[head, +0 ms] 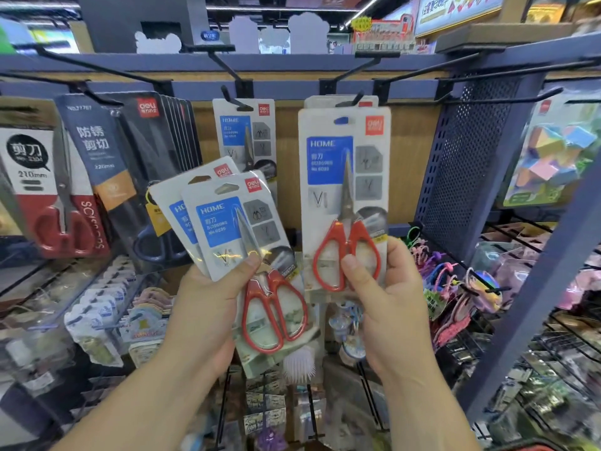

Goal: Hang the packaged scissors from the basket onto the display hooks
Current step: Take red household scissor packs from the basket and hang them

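Left hand [211,304], lower centre, gripped two spare packs [227,222] under the thumb. Right hand [387,297] pinched one pack [341,177] by its lower end, upright at centre right, its slot [341,120] just below the hook [356,99]. Recommended: raise the pack, align slot to hook tip, slide back level against the hung pack [325,100].
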`<state>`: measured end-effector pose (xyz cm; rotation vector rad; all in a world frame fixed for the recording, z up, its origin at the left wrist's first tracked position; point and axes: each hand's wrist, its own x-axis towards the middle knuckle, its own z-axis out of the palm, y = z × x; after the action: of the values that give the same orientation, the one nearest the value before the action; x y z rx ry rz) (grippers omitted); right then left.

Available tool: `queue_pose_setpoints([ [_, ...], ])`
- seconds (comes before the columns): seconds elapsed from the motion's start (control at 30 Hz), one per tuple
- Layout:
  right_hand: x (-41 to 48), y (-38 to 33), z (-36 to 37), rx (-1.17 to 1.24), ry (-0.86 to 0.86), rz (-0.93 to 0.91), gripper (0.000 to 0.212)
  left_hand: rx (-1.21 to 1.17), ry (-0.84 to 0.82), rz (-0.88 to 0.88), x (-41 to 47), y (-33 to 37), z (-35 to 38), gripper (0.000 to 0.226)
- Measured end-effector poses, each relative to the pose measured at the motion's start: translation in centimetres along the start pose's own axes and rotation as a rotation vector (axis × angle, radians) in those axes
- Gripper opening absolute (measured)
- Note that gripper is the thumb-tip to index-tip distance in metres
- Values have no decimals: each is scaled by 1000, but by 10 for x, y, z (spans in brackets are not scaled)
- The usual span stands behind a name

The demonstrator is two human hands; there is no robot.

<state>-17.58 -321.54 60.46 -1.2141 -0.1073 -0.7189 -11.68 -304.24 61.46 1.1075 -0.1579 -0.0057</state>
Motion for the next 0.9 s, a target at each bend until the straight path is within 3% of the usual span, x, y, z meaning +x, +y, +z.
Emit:
queue_pose_setpoints([
  [0.3, 35, -6, -3, -7, 46, -51, 16, -1, -40, 37, -2, 5, -2, 38],
  [0.53, 47, 4, 0, -120, 76, 105, 11, 22, -53, 39, -3, 6, -5, 39],
  [0.73, 69, 10, -5, -153, 174, 274, 32, 37, -25, 27, -5, 10, -5, 42],
  [0.9, 84, 18, -3, -142, 203, 314, 31, 35, -17, 20, -7, 11, -5, 42],
])
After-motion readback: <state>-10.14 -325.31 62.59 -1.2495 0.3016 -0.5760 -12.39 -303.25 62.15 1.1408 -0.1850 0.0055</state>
